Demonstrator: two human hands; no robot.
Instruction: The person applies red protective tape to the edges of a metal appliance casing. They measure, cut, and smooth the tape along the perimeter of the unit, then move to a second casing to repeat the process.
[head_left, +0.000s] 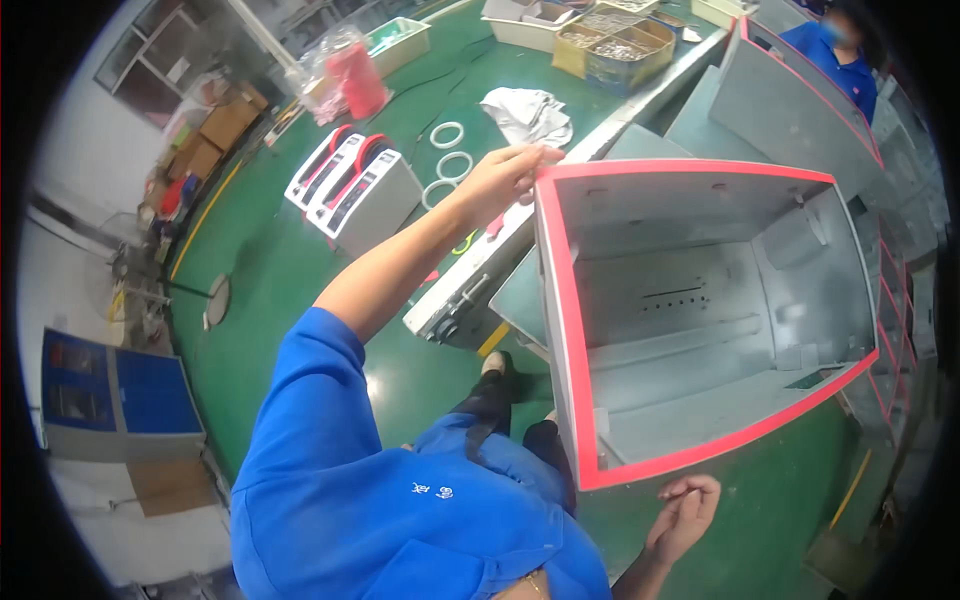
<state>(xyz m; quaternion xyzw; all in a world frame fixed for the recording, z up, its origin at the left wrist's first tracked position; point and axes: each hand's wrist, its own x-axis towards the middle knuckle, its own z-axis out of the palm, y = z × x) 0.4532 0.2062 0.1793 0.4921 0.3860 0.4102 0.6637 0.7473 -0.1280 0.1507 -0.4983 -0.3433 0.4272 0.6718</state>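
A grey metal housing (680,270), shaped like an open box with a red-pink rim, stands before me with its open side facing me. Slots and small holes show in its back wall. My left hand (515,180) reaches across to its upper left corner, fingers closed round the edge there. Below the lower rim is my right hand (688,508), its fingers curled in a loose pinch, seemingly apart from the housing. Whatever lies between those fingertips, if anything, is too small to make out.
A work line's metal edge (470,290) runs behind the housing. White cloth (527,116) and yellow bins of small parts (615,50) are farther back. White-and-red units (355,185) and white rings (447,135) are at left. A co-worker in blue (835,65) is at the far right.
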